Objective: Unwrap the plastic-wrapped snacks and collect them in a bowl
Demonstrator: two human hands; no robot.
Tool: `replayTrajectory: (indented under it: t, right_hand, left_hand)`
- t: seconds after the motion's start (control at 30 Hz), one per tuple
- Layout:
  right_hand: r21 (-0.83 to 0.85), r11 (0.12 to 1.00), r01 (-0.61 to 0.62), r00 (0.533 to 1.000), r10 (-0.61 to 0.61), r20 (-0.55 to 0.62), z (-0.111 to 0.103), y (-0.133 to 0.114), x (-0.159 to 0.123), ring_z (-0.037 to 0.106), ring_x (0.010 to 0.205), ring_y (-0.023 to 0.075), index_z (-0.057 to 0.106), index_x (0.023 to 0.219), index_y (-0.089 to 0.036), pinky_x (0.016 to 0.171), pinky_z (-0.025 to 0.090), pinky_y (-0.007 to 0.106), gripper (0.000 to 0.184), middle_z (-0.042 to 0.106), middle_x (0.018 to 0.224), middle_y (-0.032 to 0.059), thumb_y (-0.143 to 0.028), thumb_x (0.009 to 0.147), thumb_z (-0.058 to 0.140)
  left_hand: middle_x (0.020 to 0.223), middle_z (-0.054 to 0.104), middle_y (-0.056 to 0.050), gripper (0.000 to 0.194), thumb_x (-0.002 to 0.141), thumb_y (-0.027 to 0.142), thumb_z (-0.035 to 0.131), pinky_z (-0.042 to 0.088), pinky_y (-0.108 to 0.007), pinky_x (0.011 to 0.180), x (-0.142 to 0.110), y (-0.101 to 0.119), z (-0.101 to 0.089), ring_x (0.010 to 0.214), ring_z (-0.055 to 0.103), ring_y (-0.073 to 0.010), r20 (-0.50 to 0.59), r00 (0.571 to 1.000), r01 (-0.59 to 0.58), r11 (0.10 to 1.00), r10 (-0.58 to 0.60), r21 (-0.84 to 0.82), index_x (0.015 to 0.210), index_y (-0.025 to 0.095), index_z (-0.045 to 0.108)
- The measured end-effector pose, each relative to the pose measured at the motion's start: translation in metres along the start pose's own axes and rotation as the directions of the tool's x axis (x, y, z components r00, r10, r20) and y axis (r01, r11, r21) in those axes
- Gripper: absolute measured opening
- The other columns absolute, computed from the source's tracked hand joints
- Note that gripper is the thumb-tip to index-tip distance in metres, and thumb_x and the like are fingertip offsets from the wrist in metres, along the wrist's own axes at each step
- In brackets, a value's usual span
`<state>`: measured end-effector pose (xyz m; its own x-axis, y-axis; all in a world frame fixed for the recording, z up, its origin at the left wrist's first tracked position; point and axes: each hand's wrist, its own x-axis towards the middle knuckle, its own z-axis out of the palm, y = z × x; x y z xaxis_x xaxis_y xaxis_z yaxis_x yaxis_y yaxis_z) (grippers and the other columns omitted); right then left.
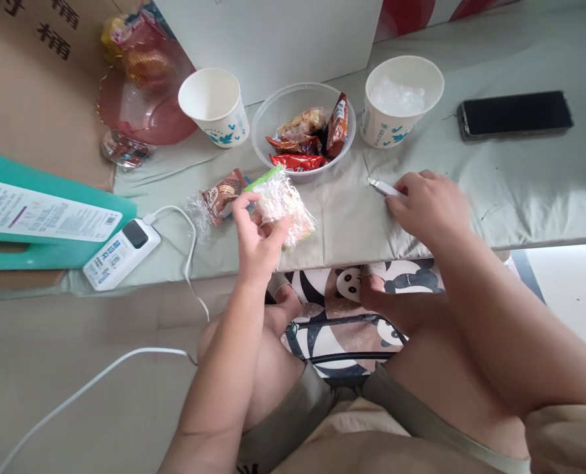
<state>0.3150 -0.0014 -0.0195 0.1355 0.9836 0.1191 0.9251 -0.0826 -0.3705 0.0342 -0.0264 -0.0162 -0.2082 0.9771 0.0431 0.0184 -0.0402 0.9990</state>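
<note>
My left hand (258, 240) pinches a clear-wrapped snack packet (290, 207) with a green edge, held over the front of the table. Just left of it lie a brown snack packet (224, 197) and some crumpled clear wrapping (197, 214). My right hand (428, 207), slightly blurred, is closed round the near end of a slim pale tool that looks like a small utility knife (384, 187); its tip points left and away from me. Behind both hands stands a clear plastic bowl (261, 125) holding several wrapped snacks (300, 141).
Paper cups flank the bowl: a left one (226, 125) and a right one (389, 128) with clear plastic inside. A phone (517, 115) lies at right. At left are a pink bowl (169, 125), a green container (51, 204) and a white device (122, 253) with a cable (191, 243).
</note>
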Motion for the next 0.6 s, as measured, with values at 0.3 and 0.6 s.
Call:
replayTrajectory:
  t: [0.3,0.6]
  right_hand:
    - [0.876,0.437,-0.205,0.821,-0.411,0.397,-0.009,-0.064,-0.036,0.063,0.061,0.0137,0.055,0.1,-0.021,0.054,0.048,0.025,0.035,0.071,0.075,0.0023,-0.056,0.096,0.059]
    - [0.837,0.158,-0.524,0.773,-0.323,0.546,0.008,-0.087,-0.048,0.067,0.066,0.0115,0.051,0.093,-0.022,0.065,0.058,0.026,0.038,0.07,0.075,-0.0005,-0.051,0.088,0.074]
  left_hand:
    - [0.09,0.059,-0.001,0.035,0.081,0.045,0.077,0.046,-0.027,0.068,-0.002,0.004,0.007,0.071,0.054,-0.0146,0.093,0.996,-0.003,0.999,-0.001,0.038,0.107,0.029,0.058]
    - [0.092,0.062,0.0,0.047,0.08,0.042,0.082,0.052,-0.029,0.067,-0.012,-0.005,0.002,0.072,0.063,-0.0147,0.357,0.931,-0.133,0.982,0.077,0.132,0.117,0.027,0.057]
